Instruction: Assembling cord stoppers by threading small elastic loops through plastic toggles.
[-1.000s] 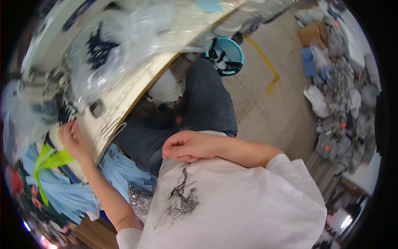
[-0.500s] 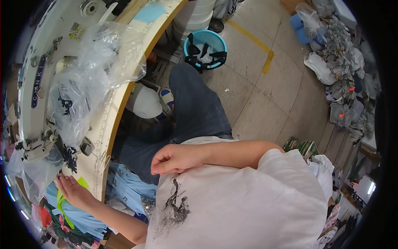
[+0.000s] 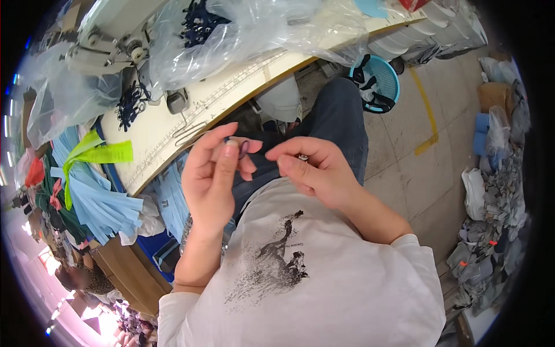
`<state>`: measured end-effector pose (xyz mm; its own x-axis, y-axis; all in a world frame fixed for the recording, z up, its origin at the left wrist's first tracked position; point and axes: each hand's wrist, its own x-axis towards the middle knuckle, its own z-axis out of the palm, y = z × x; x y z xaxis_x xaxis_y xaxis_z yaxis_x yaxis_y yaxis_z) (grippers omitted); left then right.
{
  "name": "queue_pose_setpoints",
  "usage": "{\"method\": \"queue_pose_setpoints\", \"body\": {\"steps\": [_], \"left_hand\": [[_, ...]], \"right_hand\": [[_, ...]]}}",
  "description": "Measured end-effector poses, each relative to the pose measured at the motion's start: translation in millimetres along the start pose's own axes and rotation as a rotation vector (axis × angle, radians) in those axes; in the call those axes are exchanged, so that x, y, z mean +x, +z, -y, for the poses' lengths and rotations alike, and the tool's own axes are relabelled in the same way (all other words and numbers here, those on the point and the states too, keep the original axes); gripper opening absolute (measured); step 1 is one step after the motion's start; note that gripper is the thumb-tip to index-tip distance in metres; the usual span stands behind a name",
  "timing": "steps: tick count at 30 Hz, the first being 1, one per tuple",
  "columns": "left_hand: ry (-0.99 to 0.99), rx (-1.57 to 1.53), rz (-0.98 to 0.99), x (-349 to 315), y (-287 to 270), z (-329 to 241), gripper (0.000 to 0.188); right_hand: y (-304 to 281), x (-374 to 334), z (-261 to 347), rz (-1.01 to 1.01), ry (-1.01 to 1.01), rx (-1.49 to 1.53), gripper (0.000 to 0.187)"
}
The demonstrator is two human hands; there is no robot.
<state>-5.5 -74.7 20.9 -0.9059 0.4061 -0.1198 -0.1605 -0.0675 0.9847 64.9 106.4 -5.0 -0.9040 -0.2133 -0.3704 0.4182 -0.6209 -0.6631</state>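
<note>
My left hand [image 3: 214,176] is raised over my lap. Its thumb and fingers pinch a small dark purplish loop [image 3: 244,149], perhaps of strap or cord. Facing it, a short gap away, my right hand [image 3: 321,173] is closed with thumb against forefinger. A small shiny metallic piece [image 3: 303,157] shows at those fingers, but its kind is too small to tell. Beyond my hands, on the white table [image 3: 222,92], lies a tangle of dark navy straps [image 3: 134,105]. More navy pieces [image 3: 199,24] lie with the clear plastic bag [image 3: 260,34].
A white sewing machine [image 3: 110,34] stands at the far left. Light blue fabric strips [image 3: 95,185] and a neon yellow-green strip [image 3: 98,153] hang at the table's left end. A turquoise basket [image 3: 381,81] sits on the floor. Grey scraps [image 3: 491,202] are heaped at the right.
My left hand has come from beside the navy straps to over my lap, now with a small loop. My right hand has lifted from my shirt to face it. The view has turned leftward.
</note>
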Motion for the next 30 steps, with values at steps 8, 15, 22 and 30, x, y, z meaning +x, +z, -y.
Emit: {"method": "queue_pose_setpoints", "body": {"steps": [8,15,22,30], "left_hand": [[0.097,0.243,-0.021,-11.8,-3.8,-6.4,0.024],[-0.103,-0.090,0.076,-10.7,-16.9,-6.5,0.026],[-0.084,-0.004,0.166,-4.5,-20.6,-4.1,0.018],[-0.069,0.082,0.087,-2.6,-21.5,-8.8,0.018]], "right_hand": [[28.4,23.1,-5.7,-0.161,-0.543,-0.603,0.021],[33.3,28.3,-0.4,-0.138,-0.384,-0.201,0.007],[27.9,27.8,4.2,-0.034,-0.382,-0.424,0.013],[21.0,25.6,7.6,-0.023,-0.246,-0.112,0.020]]}}
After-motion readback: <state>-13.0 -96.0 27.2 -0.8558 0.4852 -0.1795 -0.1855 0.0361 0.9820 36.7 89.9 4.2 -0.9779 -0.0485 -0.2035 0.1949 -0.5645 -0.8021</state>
